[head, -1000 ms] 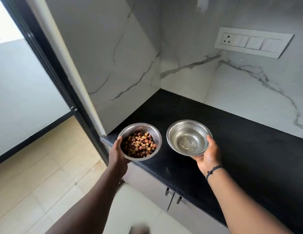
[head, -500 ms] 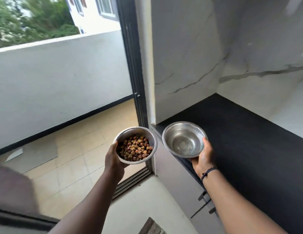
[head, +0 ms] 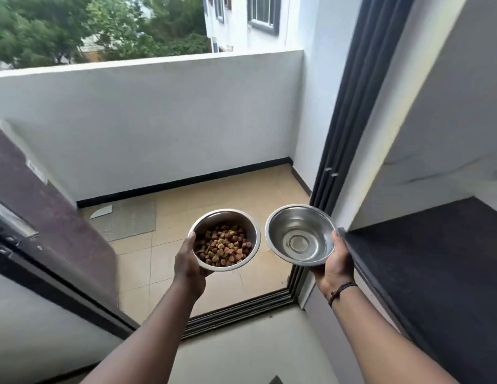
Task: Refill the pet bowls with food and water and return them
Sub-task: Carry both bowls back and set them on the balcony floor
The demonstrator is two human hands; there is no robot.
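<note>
Head view. The left hand (head: pixel 189 268) cups from below a round stainless-steel bowl filled with brown and orange kibble (head: pixel 224 239), thumb hooked over its near-left rim. The right hand (head: pixel 336 263) cradles in the same way a round stainless-steel bowl holding a shallow pool of clear water (head: pixel 300 235), thumb on its right rim. Both bowls are carried in the air, close side by side with a narrow gap between their rims, each tilted slightly towards the viewer; the water bowl sits a little farther forward than the kibble bowl.

To the right of the right hand lies the black stone table (head: pixel 436 273), its near corner just beside the thumb. Ahead of and below both hands, past the dark sliding-door track (head: pixel 241 311), spreads the beige tiled balcony floor (head: pixel 214 200). On that floor, forward and to the left of the left hand, lies a grey rectangular mat (head: pixel 128 217) against the white parapet wall (head: pixel 158 120).

Judgement: both bowls appear refilled; the return step is in hand. If the mat is the feeding spot, it lies forward-left and well below, nearer the left hand, so the kibble bowl would reach it first, and the water bowl must be kept level on the way down.
</note>
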